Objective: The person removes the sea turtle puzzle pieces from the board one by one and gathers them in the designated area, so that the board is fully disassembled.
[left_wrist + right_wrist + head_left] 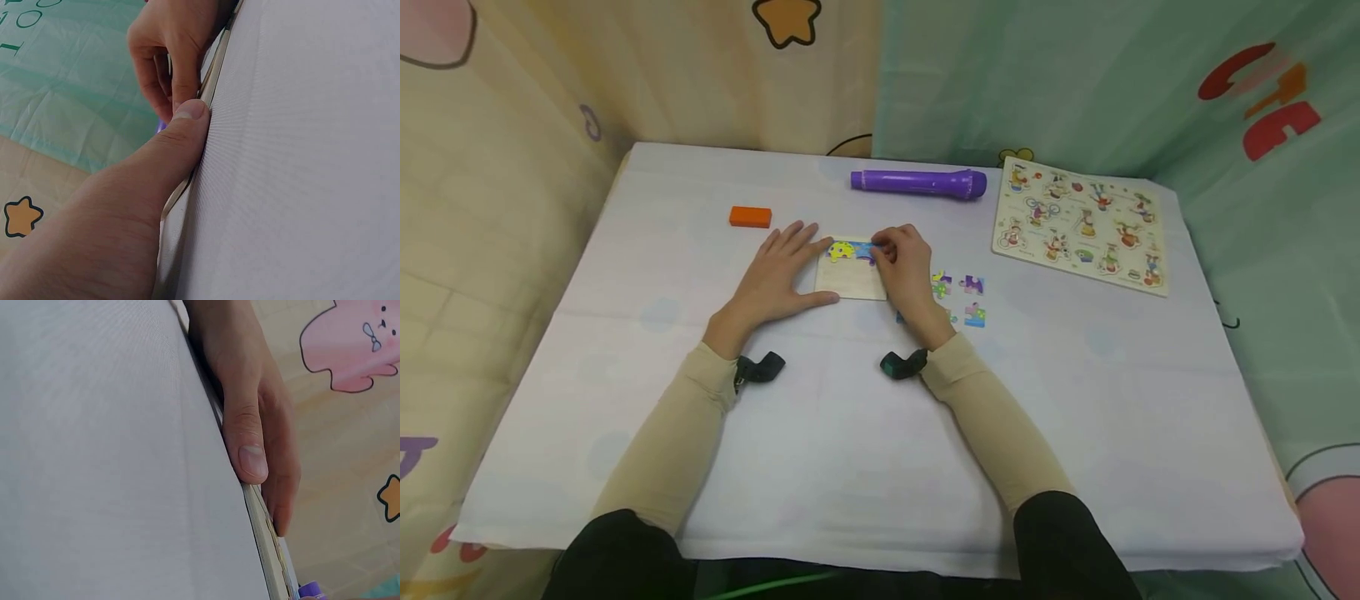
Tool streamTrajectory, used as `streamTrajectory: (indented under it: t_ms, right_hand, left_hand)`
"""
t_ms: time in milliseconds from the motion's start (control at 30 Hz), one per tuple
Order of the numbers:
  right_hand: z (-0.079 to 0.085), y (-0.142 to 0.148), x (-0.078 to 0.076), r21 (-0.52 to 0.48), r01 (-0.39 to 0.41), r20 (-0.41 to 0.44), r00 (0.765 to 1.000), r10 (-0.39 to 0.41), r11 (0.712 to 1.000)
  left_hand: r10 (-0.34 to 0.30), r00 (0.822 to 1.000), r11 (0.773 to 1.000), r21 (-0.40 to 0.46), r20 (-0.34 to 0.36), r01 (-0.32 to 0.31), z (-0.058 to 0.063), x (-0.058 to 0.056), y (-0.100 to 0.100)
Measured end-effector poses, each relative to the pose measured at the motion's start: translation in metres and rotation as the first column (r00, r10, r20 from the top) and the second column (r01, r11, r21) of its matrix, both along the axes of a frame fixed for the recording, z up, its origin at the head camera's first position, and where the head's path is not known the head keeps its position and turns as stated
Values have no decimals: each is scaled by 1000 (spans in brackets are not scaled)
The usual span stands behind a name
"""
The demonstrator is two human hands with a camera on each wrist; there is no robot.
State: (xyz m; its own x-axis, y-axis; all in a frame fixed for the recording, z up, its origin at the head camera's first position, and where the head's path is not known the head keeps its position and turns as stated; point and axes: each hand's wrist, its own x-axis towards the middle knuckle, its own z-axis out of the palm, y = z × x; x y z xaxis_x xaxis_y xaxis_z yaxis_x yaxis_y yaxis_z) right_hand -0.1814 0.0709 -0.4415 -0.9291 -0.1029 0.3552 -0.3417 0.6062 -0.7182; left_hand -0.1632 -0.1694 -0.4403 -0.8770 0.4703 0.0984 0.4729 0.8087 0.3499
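Observation:
A small wooden puzzle board (852, 286) lies on the table, with colourful jigsaw pieces along its far edge, among them one with a yellow figure (841, 251). My left hand (778, 275) is spread flat at the board's left side, its fingers straight and its thumb at the near left corner. At the far right corner, my right hand (907, 271) pinches a blue and purple puzzle piece (867, 250) over the board. In the left wrist view, the left thumb (181, 125) rests along the board's edge.
Several loose puzzle pieces (973, 285) lie right of the board, partly hidden by the right hand. An orange block (750, 217) and a purple microphone (917, 182) lie farther back. At the back right is a large picture board (1081, 225). Curtains (1045, 75) stand behind the table.

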Motion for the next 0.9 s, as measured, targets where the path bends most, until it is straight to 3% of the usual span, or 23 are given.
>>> streamTrajectory:
  t_ms: [600,900]
  right_hand:
    - [5,-4,-2,14,-48,3,999,48,999]
    - [15,44,15,31,-78,-17,997,78,997]
  left_hand:
    - [4,1000,1000,21,-13,-4,1,-3,-6]
    - [-5,1000,999,34,-4,5,0,2,0]
